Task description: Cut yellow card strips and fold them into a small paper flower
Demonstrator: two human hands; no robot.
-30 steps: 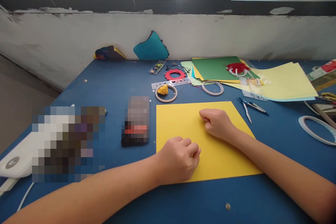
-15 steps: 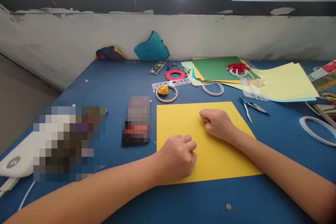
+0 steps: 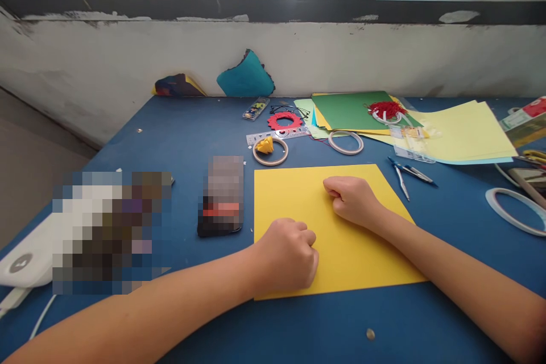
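on the yellow sheet (image 3: 294, 193), my left hand (image 3: 286, 256) and right hand (image 3: 352, 200) fisted; probably light, creases easily, best held by edges.

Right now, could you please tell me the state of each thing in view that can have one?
Yellow rectangular paper sheet: flat, unfolded
Left hand: curled closed
Right hand: curled closed
Blue-and-silver metal compass: legs spread open
Teal ragged-edged paper: leaning against the whitish wall
Red toothed ring: lying flat
Green rectangular paper sheet: lying flat
White round tape roll: lying flat
Dark pixelated rectangle: state unreadable
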